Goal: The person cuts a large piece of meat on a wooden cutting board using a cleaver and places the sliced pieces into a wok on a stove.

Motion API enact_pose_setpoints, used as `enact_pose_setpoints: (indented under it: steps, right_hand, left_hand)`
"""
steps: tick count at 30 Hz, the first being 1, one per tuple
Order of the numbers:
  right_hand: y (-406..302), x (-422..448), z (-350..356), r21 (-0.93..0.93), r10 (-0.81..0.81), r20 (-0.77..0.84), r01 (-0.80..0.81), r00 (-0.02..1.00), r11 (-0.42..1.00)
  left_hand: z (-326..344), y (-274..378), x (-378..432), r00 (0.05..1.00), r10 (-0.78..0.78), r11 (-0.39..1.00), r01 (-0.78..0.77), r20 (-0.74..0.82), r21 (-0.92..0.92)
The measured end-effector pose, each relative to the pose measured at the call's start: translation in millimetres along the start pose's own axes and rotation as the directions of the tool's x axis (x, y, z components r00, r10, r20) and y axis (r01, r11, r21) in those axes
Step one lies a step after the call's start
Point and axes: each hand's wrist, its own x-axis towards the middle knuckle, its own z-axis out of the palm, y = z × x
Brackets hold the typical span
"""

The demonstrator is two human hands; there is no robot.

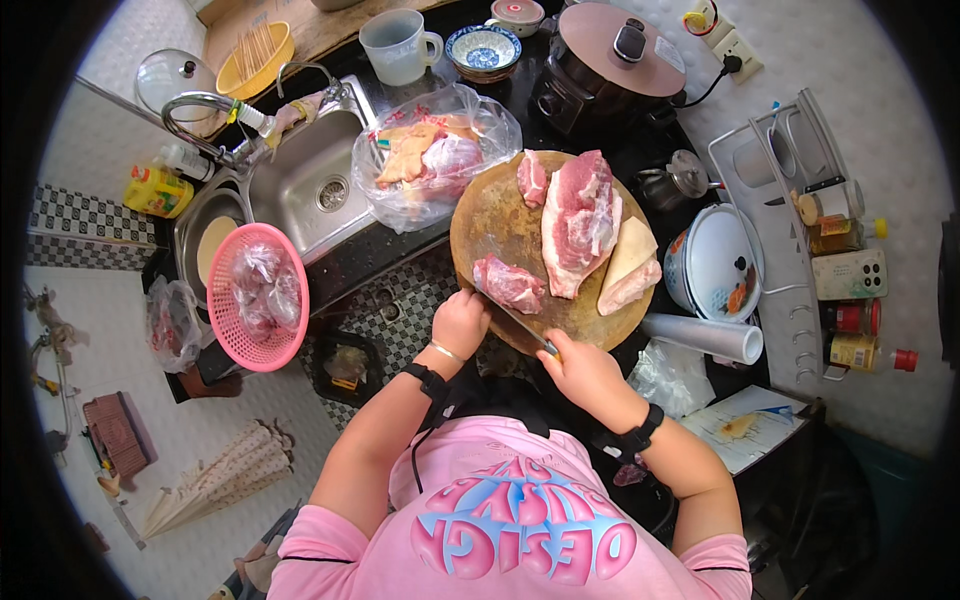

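My right hand (589, 375) grips the handle of a kitchen knife (517, 319) whose blade slants up and left across the near edge of a round wooden chopping board (487, 217). Beside the blade lies a small chunk of raw pork (510, 285). My left hand (459, 324), fingers curled, is at the board's near left rim by the blade's far end; whether it pinches anything is hidden. Farther back on the board are a large slab of raw pork (579, 225), a smaller strip of meat (532, 178) and a skin-on piece (628, 266).
A clear plastic bag of meat (431, 161) stands between board and steel sink (300, 187). A pink basket (301, 300) with bagged meat is at left. Right of the board are an enamel pot (716, 262), a plastic-film roll (705, 337) and a teapot (679, 180); behind, an electric cooker (585, 97).
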Motion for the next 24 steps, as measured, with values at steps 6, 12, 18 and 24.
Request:
enact_pose_setpoints:
  steps: [6, 12, 18, 24]
  right_hand:
    - [-26.4, 60.3, 17.7, 0.080, -0.091, -0.061, 0.096, 0.994, 0.992]
    - [7.6, 53.5, 11.6, 0.273, 0.008, -0.062, 0.010, 0.998, 0.962]
    - [34.2, 15.3, -8.0, 0.449, 0.114, -0.241, 0.006, 0.964, 0.894]
    - [43.6, 2.5, -15.6, 0.461, 0.191, -0.337, -0.015, 0.922, 0.887]
  left_hand:
    - [-7.1, 1.8, 2.1, 0.998, -0.008, 1.000, 0.009, 0.067, -0.013]
    - [-28.3, -4.9, 4.9, 0.996, -0.084, 0.993, 0.086, 0.027, -0.077]
    - [-51.5, 3.4, 39.9, 0.962, -0.270, 0.915, 0.268, 0.036, -0.302]
    - [-38.0, 18.4, 65.9, 0.883, -0.422, 0.626, 0.447, 0.205, -0.639]
